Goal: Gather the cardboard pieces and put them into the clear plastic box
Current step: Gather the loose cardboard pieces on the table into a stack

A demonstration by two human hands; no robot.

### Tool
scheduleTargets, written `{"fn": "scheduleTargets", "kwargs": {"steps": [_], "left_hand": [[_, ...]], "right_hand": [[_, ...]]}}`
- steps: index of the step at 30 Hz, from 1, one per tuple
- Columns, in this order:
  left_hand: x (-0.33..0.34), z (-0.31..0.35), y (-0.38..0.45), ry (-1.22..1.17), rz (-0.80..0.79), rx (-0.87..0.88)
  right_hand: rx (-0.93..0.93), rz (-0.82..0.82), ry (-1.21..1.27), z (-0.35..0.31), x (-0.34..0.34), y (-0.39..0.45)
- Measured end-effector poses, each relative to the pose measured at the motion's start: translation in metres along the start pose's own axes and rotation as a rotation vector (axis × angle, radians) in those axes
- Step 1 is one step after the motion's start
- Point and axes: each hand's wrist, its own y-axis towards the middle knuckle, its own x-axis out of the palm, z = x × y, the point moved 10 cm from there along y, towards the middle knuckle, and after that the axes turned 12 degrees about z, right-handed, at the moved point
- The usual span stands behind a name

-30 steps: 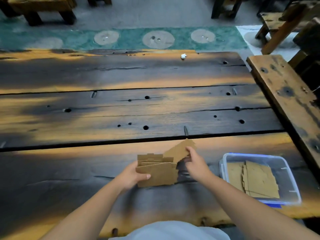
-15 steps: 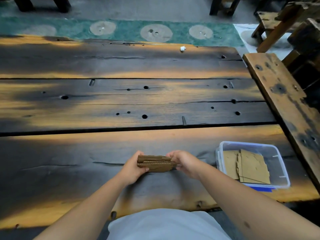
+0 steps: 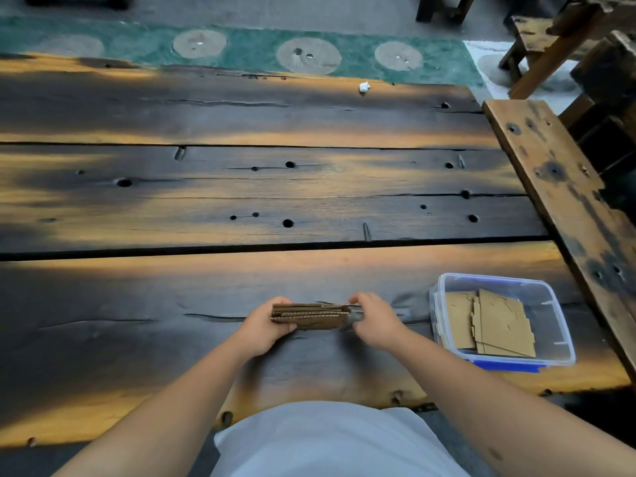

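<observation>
A dark, worn wooden table (image 3: 241,187) with holes in it, and two hands squeezing a stack of cardboard.

The clear plastic box (image 3: 564,342) sits on the table just to the right of the stack, with flat cardboard sheets (image 3: 492,325) lying inside. A small white scrap (image 3: 364,87) lies far behind the stack, and a wooden bench (image 3: 564,187) stands past the box. The left hand (image 3: 266,327) is curled around the left end of the cardboard stack (image 3: 309,316). The right hand (image 3: 377,320) is curled at its right end, fingers bent. Both arms reach forward over the table edge.
</observation>
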Motion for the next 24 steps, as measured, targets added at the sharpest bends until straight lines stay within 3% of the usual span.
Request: {"fn": "scheduleTargets", "kwargs": {"steps": [8,14,20,24], "left_hand": [[0.003,-0.019,0.007,0.094,0.152,-0.093],[-0.001,-0.018,0.002,-0.071,0.117,-0.082],[0.002,-0.021,0.001,0.177,0.066,-0.015],[-0.003,-0.016,0.000,0.047,0.140,-0.019]], "right_hand": [[-0.101,0.080,0.003,-0.027,0.019,-0.009],[-0.167,0.162,0.059,-0.030,0.008,-0.008],[-0.123,0.112,0.020,-0.030,0.022,-0.008],[-0.107,0.073,0.042,-0.032,0.023,-0.004]]}}
